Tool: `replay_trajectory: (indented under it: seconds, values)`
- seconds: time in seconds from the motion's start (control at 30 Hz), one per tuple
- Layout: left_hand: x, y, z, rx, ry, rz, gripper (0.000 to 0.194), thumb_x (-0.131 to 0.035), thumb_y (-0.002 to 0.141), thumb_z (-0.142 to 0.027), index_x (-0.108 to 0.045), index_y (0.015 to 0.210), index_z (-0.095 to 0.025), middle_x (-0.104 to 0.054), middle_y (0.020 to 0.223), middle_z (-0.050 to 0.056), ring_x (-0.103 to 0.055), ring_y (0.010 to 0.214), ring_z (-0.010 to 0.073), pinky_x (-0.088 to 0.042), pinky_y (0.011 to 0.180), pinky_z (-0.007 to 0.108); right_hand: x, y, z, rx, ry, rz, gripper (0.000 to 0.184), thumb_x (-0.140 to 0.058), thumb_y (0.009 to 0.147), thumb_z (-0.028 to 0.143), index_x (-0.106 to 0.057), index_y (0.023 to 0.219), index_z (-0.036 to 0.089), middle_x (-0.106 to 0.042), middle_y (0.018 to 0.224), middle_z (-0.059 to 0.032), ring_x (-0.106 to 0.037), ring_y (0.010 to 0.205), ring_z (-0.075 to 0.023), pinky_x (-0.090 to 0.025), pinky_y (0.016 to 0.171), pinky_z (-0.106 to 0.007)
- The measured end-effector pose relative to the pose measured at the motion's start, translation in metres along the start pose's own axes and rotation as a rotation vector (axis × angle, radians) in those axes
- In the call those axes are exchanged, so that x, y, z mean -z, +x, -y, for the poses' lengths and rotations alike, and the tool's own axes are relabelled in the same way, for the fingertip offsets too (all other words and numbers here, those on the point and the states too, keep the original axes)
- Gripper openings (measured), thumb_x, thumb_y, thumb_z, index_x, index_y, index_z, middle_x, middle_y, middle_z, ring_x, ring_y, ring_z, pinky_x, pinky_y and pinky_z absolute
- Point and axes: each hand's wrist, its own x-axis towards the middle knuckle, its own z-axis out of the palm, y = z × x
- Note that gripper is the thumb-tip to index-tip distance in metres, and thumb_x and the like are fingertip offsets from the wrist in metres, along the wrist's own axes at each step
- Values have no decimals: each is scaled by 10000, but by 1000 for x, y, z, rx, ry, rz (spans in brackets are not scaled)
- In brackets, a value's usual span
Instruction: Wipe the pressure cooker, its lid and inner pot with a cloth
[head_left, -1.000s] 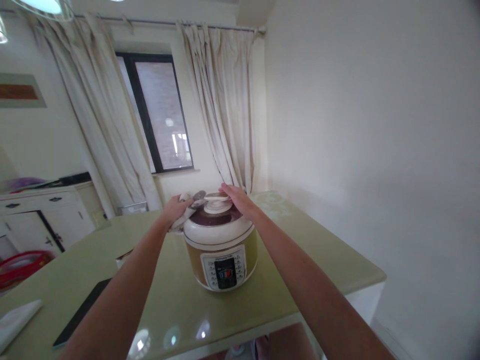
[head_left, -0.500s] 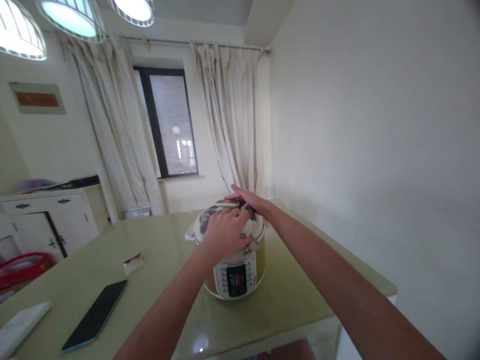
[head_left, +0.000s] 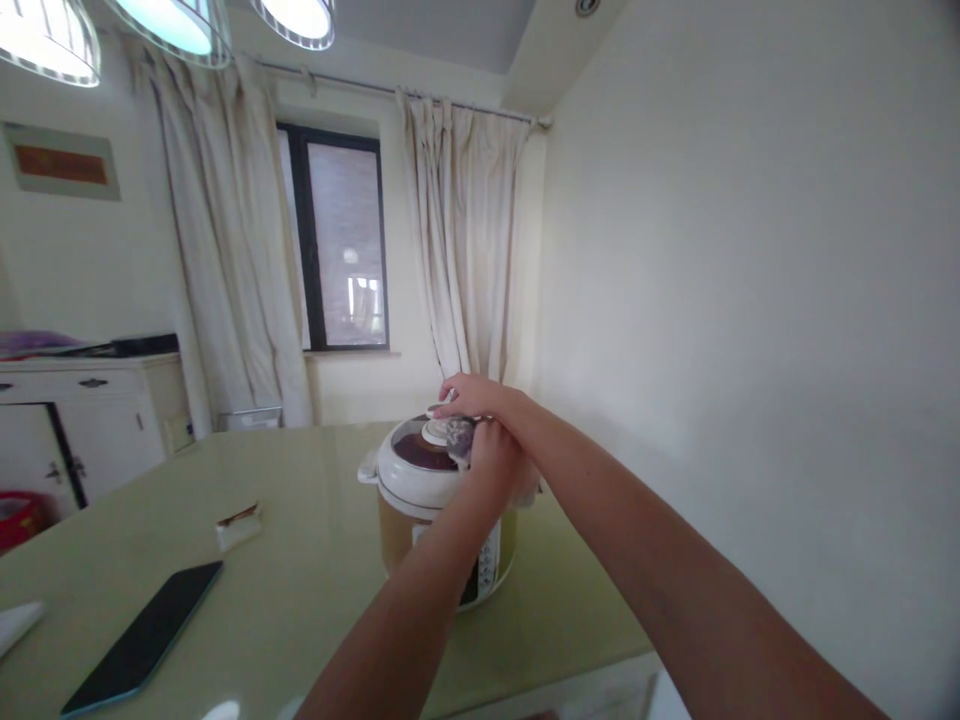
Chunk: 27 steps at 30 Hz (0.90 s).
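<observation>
A rounded electric pressure cooker (head_left: 420, 487) with a white lid and a dark top stands upright on the green tabletop (head_left: 315, 600). My left hand (head_left: 495, 458) presses a grey and white cloth (head_left: 460, 438) against the right side of the lid, its fingers closed over the fabric and partly hidden under my right arm. Crossing above it, my right hand (head_left: 471, 396) has its fingers on the knob at the lid's centre. My left forearm covers most of the control panel.
A dark phone (head_left: 146, 635) lies at the table's left, with a small white packet (head_left: 238, 525) behind it. A white object (head_left: 16, 625) sits at the left edge. Beyond stand a white cabinet (head_left: 112, 420) and curtains; a wall runs along the right.
My left hand has carried the cloth from the lid's left side across its front to the right, passing under my right arm. My right hand stays at the knob.
</observation>
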Motion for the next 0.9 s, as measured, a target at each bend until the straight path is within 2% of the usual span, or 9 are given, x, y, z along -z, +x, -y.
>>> replay_trajectory:
  seconds: [0.1,0.27,0.37,0.47,0.53,0.6,0.67,0.77,0.9]
  values:
    - [-7,-50,7,7,-54,-86,338,-750,831,-430,-757,1100,-225,-754,1075,120,-700,1017,320,-562,854,446,-11,-6,-7,13,83,-24,441,-841,823,497,-792,1159,216,-804,1041,-71,-741,969,-257,-530,838,-302]
    - [-26,-116,39,67,-41,-433,493,-757,821,-399,-689,1296,-284,-678,1369,111,-590,1292,360,-467,1104,502,-50,-23,-24,217,197,-237,353,-606,1018,415,-749,1260,203,-748,1266,-97,-675,1193,-237,-473,1035,-327]
    - [-31,-115,80,313,-149,-519,451,-678,861,-406,-692,1288,-261,-698,1315,120,-642,1213,345,-503,1027,462,-70,-31,-32,229,271,-363,410,-566,1042,415,-676,1369,193,-707,1337,-111,-644,1242,-227,-449,1089,-347]
    - [-29,-96,134,561,-411,-371,344,-604,891,-473,-725,1103,-230,-764,989,65,-709,911,272,-542,820,373,-79,-31,-35,164,292,-407,410,-574,1039,451,-682,1360,219,-706,1343,-99,-648,1237,-232,-457,1085,-357]
    - [-29,-88,164,604,-569,-291,344,-596,870,-515,-720,957,-206,-746,837,42,-690,789,247,-529,744,345,-79,-31,-34,113,267,-432,401,-570,1040,458,-685,1357,240,-706,1351,-91,-646,1245,-243,-457,1087,-373]
    - [-36,-91,179,597,-676,-324,374,-600,859,-539,-716,951,-196,-757,860,45,-697,819,244,-535,768,338,-78,-33,-31,89,231,-437,407,-557,1045,462,-678,1369,247,-701,1364,-90,-639,1260,-255,-454,1092,-387]
    - [-54,-108,176,630,-726,-434,414,-603,862,-555,-708,1029,-191,-771,957,64,-714,911,257,-550,843,351,-76,-35,-26,73,203,-434,409,-546,1048,457,-673,1374,245,-700,1366,-91,-641,1258,-262,-459,1087,-392]
    - [-95,-148,148,729,-776,-591,500,-588,878,-556,-633,1222,-196,-751,1140,101,-715,1060,280,-561,957,397,-74,-38,-21,42,173,-438,394,-536,1050,449,-673,1363,252,-700,1362,-80,-646,1243,-258,-466,1075,-388]
    - [-150,-194,124,965,-927,-515,490,-537,894,-562,-624,1225,-211,-730,1262,148,-688,1206,331,-538,1064,485,-73,-39,-19,18,141,-438,376,-520,1055,452,-672,1346,268,-701,1354,-68,-646,1234,-250,-469,1063,-382]
